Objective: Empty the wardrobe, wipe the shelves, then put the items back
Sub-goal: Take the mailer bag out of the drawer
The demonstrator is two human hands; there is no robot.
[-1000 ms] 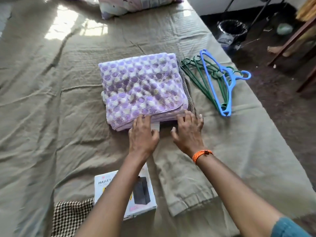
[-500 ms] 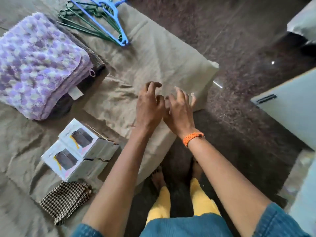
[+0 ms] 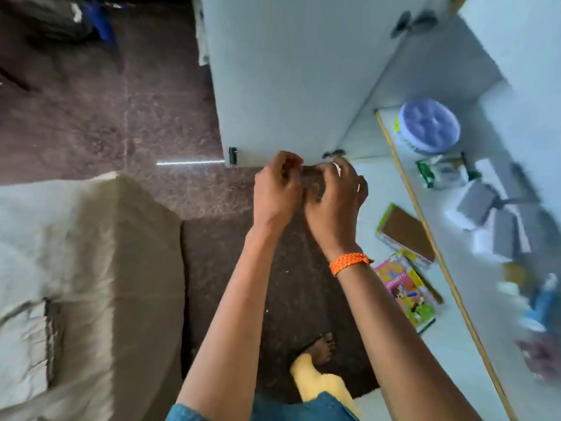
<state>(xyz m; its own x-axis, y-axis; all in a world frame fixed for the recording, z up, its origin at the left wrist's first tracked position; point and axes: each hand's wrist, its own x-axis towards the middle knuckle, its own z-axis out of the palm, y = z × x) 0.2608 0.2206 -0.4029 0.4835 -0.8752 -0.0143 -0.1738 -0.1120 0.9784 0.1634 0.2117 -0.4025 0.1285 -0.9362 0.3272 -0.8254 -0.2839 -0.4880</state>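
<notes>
Two hands meet in mid-air in the head view: the left hand and the right hand sit knuckle to knuckle, fingers curled in, and whether they pinch anything I cannot tell. Just beyond them hangs the pale wardrobe door, swung open. To the right, the wardrobe shelf carries a round blue-lidded tub, blurred boxes and bottles, with colourful books lower down. An orange wristband rings the right wrist. The bed lies left.
</notes>
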